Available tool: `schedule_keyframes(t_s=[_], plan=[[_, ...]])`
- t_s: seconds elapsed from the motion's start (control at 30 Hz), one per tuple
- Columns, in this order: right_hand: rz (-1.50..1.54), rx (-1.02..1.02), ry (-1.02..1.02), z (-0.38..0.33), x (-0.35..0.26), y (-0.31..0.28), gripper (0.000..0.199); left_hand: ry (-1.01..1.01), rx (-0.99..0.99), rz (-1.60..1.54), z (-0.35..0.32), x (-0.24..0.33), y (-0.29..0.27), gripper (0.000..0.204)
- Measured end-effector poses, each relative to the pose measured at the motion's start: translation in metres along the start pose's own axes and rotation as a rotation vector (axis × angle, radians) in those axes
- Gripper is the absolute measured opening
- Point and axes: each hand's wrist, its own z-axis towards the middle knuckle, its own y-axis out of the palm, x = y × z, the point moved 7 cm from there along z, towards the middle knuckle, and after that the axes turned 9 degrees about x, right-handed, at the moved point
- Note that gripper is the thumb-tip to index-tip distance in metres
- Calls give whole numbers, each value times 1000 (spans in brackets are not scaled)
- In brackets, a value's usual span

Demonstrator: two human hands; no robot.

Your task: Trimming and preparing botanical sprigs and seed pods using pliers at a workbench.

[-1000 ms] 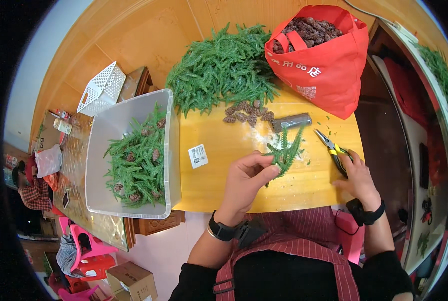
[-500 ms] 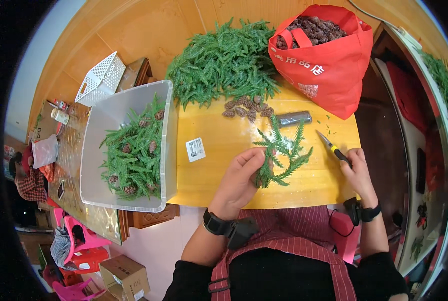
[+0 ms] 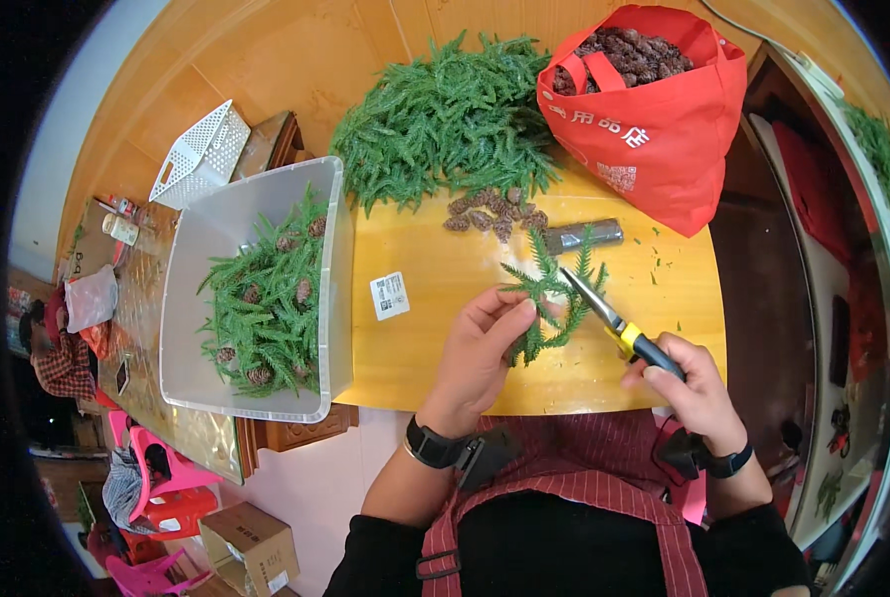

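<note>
Item: green sprig (image 3: 549, 298), artificial-looking fir type, branched. We hold it at its near end in the left hand (image 3: 480, 353), fingers pinched on the stem, over the middle of the yellow counter (image 3: 435, 328).

Item: cutters (image 3: 614, 323), yellow and black grips, gripped in the right hand (image 3: 693, 388), which is closed around the handles. The blades point far-left and meet the sprig at its right side; whether they are closing on a branch we cannot tell.

Step in hand, as we judge it: trimming the sprig. The next move seems to call for steadying the stem and setting the blades squarely on one branch, clear of the left fingertips.

Nearby stock:
- clear bin (image 3: 191, 298), left, holding sprigs fitted with pinecones.
- pile of sprigs (image 3: 445, 119), far centre.
- loose pinecones (image 3: 494, 209), just beyond the held sprig.
- red bag (image 3: 664, 149), far right, filled with more cones.
- grey roll (image 3: 589, 236), beside the cones.
- small white label (image 3: 390, 296), lying flat on the counter near the bin.
</note>
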Motion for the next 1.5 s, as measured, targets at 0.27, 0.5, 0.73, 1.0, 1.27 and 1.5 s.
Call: schedule_keyframes(t_s=[0.27, 0.5, 0.73, 1.0, 1.27, 1.5], plan=[[-61, 28, -169, 7, -8, 7, 15, 24, -14, -25, -1, -2, 0, 11], [-111, -18, -198, 10, -9, 7, 14, 50, -8, 44, 0, -5, -1, 8], [211, -95, -22, 16, -9, 17, 21, 48, 11, 186, -4, -2, 2, 6], [3, -167, -114, 21, -8, 20, 26, 16, 24, 234, -4, -4, 0, 5], [-130, -121, -227, 25, -14, 19, 20, -8, 17, 224, -2, -6, -4, 4], [-163, -125, -204, 27, -11, 23, 29, -13, 26, 264, -1, -9, -6, 4]])
